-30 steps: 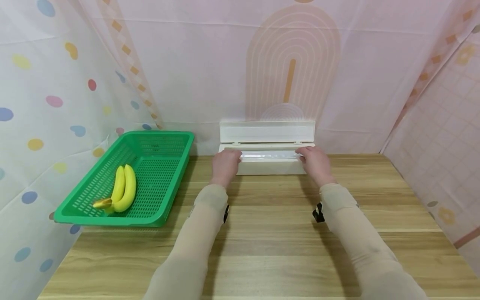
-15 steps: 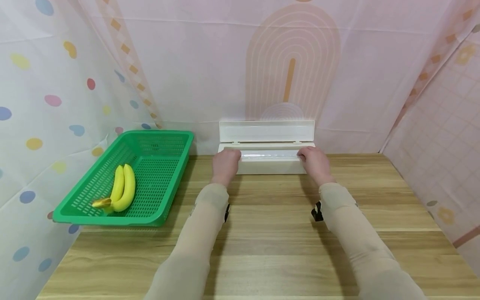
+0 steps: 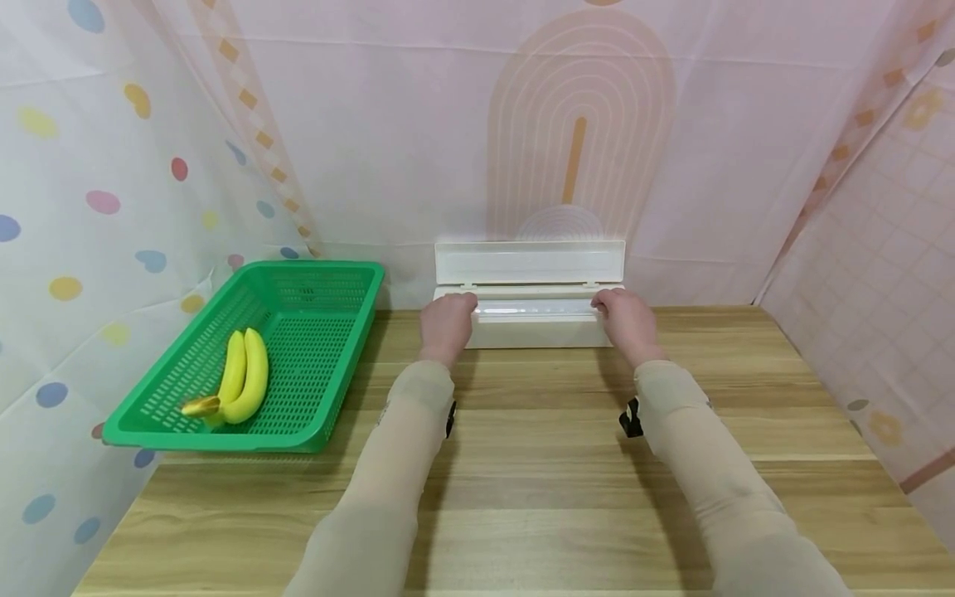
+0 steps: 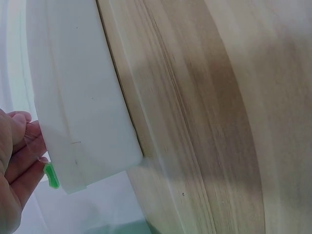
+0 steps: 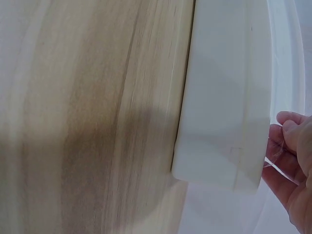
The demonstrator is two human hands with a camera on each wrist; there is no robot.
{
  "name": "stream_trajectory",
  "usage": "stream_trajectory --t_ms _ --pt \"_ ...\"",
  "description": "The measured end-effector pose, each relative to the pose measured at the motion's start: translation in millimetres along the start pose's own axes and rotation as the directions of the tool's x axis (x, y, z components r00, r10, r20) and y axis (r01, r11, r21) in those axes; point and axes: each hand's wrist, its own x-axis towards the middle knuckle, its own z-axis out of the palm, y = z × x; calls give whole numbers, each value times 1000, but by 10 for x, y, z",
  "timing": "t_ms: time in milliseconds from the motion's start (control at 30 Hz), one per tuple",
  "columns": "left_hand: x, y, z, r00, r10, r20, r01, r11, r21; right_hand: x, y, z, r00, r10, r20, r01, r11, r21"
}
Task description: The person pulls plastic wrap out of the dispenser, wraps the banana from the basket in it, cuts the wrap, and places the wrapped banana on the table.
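A long white cling film dispenser [image 3: 540, 333] stands at the back of the table with its lid [image 3: 530, 263] raised. Clear, shiny cling film [image 3: 515, 308] lies across its opening. At the left end my left hand [image 3: 446, 325] pinches the film's edge between thumb and fingers; the left wrist view shows a wisp of film there, with a small green piece [image 4: 51, 175] on the box near my fingertips. My right hand [image 3: 627, 322] pinches the film at the other end, where thin film [image 5: 277, 155] shows between thumb and fingers in the right wrist view.
A green plastic basket [image 3: 351, 365] stands at the left, holding two bananas [image 3: 246, 377] joined at the stem. Patterned cloth [image 3: 373, 124] hangs behind the dispenser and along both sides. The wooden table [image 3: 530, 489] stretches out in front, under my forearms.
My right fingers have closed from a looser reach into a pinch at the film's right end. My left fingers have also drawn in slightly. The dispenser stays put.
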Motion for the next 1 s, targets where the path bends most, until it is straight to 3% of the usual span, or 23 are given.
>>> stream_trajectory --t_ms 467,1000 --pt "31 -22 -32 997 -61 49 65 995 -71 32 11 -19 1000 17 21 -17 1000 6" --pt "77 -48 -129 1000 -19 0 19 996 -84 56 2 -134 999 -25 31 25 1000 6"
